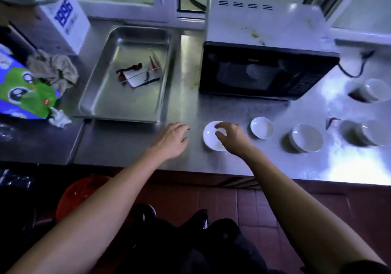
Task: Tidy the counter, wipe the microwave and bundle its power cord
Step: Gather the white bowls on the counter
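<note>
On the far left of the surface (127, 146) a crumpled rag (54, 69) lies beside a steel tray (95, 96) holding scraps, handy for the wiping later. The left hand (172, 139) hovers low over bare steel, fingers spread and relaxed, holding nothing. Just beside it the right hand (229, 135) arches over the nearest white bowl (211, 137), fingertips curling onto its rim, though I can't tell if they've closed on it. Best, I'd say, to pinch the rim firmly and stack it into the small bowl (262, 127) next along, then the others further right. Behind stands the microwave (264, 62), its top stained, with the power cord (357, 66) looping loose off its right side.
</note>
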A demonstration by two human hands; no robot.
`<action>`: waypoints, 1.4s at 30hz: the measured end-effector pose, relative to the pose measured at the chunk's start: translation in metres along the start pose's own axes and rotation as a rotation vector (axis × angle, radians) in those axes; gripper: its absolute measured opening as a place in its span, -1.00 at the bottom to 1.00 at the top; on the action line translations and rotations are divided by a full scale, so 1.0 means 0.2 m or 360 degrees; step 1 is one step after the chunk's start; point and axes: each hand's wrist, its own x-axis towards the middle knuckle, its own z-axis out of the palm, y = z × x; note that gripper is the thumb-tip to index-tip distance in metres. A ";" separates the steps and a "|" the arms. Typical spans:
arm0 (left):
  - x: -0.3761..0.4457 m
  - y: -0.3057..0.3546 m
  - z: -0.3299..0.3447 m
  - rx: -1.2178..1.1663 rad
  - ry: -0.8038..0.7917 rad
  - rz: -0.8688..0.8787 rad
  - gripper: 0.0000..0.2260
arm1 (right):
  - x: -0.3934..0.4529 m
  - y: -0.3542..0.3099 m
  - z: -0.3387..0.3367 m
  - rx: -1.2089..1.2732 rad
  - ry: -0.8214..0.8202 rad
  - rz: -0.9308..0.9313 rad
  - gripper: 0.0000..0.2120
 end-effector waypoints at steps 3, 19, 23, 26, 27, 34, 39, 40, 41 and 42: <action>0.12 0.16 0.08 0.0170 -0.0143 0.0121 -0.51 | -0.07 0.16 -0.10 0.0047 0.0112 0.0090 -0.71; 0.47 0.46 0.30 0.0734 -0.0760 0.0577 -0.07 | -0.28 0.53 -0.18 0.0123 0.0366 0.0583 -0.74; 0.52 0.42 0.32 0.0749 -0.0761 0.0634 -0.07 | -0.29 0.52 -0.15 0.0081 0.0373 0.0646 -0.73; 0.56 0.40 0.31 0.0706 -0.0742 0.0648 -0.06 | -0.27 0.49 -0.12 0.0037 0.0373 0.0668 -0.73; 0.58 0.39 0.31 0.0705 -0.0733 0.0666 -0.06 | -0.27 0.49 -0.12 0.0032 0.0379 0.0675 -0.72; 0.65 0.48 0.26 0.0665 -0.0639 0.0787 -0.08 | -0.25 0.50 -0.15 -0.0040 0.0407 0.0728 -0.70; 0.73 0.66 0.21 0.0601 -0.0590 0.0917 -0.10 | -0.27 0.59 -0.23 -0.0144 0.0418 0.0813 -0.63; 0.74 0.70 0.21 0.0591 -0.0580 0.0939 -0.11 | -0.27 0.62 -0.24 -0.0163 0.0422 0.0836 -0.61; 0.75 0.74 0.22 0.0588 -0.0576 0.0956 -0.11 | -0.28 0.64 -0.26 -0.0189 0.0424 0.0856 -0.60; 0.77 0.78 0.23 0.0590 -0.0577 0.0969 -0.11 | -0.29 0.67 -0.28 -0.0213 0.0423 0.0874 -0.59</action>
